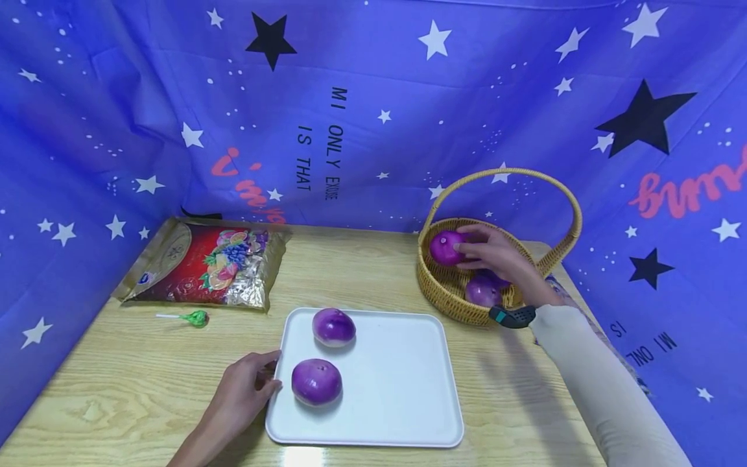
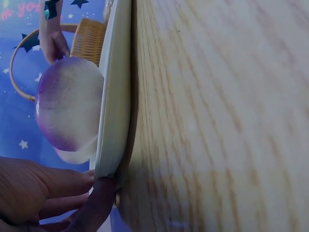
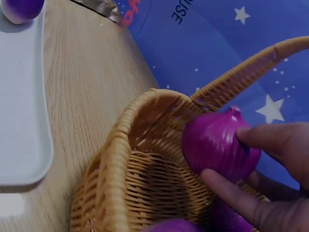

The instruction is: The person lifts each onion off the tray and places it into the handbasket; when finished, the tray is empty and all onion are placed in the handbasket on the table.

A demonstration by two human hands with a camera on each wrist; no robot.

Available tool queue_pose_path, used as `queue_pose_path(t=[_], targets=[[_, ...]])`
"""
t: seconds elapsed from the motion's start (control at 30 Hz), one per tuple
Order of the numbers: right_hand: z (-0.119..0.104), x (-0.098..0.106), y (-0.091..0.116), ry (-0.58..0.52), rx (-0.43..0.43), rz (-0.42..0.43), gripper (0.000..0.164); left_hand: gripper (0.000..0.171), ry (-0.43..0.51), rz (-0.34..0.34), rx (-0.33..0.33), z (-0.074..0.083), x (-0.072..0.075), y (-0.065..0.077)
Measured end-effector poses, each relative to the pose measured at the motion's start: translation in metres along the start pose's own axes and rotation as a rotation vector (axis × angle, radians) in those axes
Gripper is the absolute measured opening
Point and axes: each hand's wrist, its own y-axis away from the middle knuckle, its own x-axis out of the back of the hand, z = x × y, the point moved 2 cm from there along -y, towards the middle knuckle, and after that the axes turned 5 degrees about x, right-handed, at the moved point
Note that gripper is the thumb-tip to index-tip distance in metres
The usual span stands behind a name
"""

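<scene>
My right hand (image 1: 490, 250) holds a red onion (image 1: 446, 248) between thumb and fingers, over the left part of a wicker basket (image 1: 434, 292). The right wrist view shows the stem end of the onion pointing up. Lower in the basket sits another round purple vegetable (image 1: 483, 290), with a second one partly hidden behind it. My left hand (image 1: 239, 392) pinches the left edge of a white tray (image 1: 397, 383). On the tray's left half lie two round purple-and-white vegetables, a rear one (image 1: 334, 327) and a front one (image 1: 316, 383), set apart.
A red and gold candy bag (image 1: 204, 263) lies at the back left of the wooden table (image 1: 105, 389). In front of it is a green lollipop (image 1: 195, 318). The basket's tall handle (image 1: 508, 172) arches above my right hand. A blue star-printed cloth (image 1: 373, 143) encloses the table.
</scene>
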Motion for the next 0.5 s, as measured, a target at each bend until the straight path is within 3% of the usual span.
queue_pose_path(t=[0.17, 0.5], targets=[[0.009, -0.008, -0.013, 0.039, -0.05, 0.104, 0.051, 0.048, 0.027, 0.003, 0.008, -0.002, -0.001, 0.001], [0.022, -0.02, -0.026, 0.029, -0.038, 0.237, 0.05, 0.046, 0.02, 0.003, 0.013, -0.002, 0.001, 0.0]])
